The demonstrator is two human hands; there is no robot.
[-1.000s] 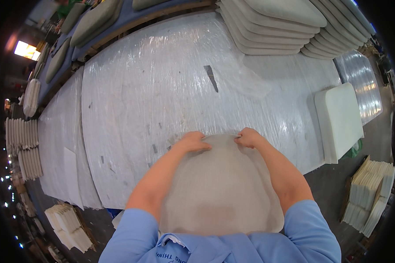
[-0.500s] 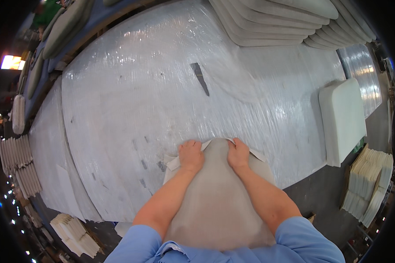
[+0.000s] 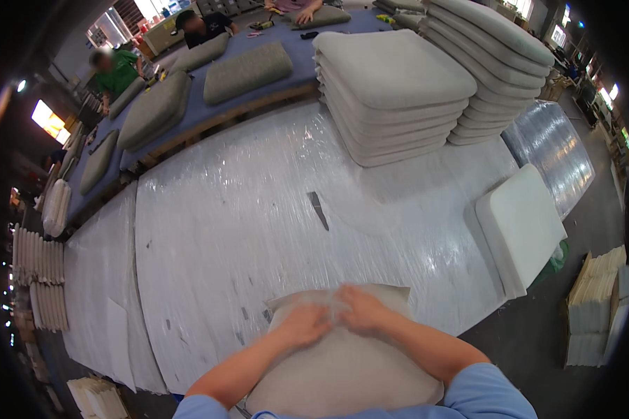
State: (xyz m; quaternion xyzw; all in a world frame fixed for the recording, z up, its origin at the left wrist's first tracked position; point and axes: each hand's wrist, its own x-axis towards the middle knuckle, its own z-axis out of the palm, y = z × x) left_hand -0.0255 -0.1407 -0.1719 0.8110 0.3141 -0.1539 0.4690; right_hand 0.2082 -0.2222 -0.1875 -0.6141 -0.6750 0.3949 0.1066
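Note:
A light beige fabric cushion cover (image 3: 349, 377), bulging as if filled, lies against my body at the near edge of the table. Its far edge spreads out in loose flaps beyond my hands. My left hand (image 3: 306, 322) rests on the cover close to that edge, its fingers blurred by movement. Right beside it, my right hand (image 3: 360, 309) is bent over the same edge with its fingertips toward the left hand. Motion smear hides whether either hand grips the fabric.
Plastic film covers the table (image 3: 210, 230). Two tall stacks of beige cushions (image 3: 398, 77) stand at the far right. A white foam pad (image 3: 521, 227) sits at the right edge. Beyond is a blue table (image 3: 196, 84) with grey cushions (image 3: 248, 72) and people around it.
My hands have come closer together at the cover's far edge, the right one shifting leftward. The view has tilted up, bringing the blue table and the people there into sight.

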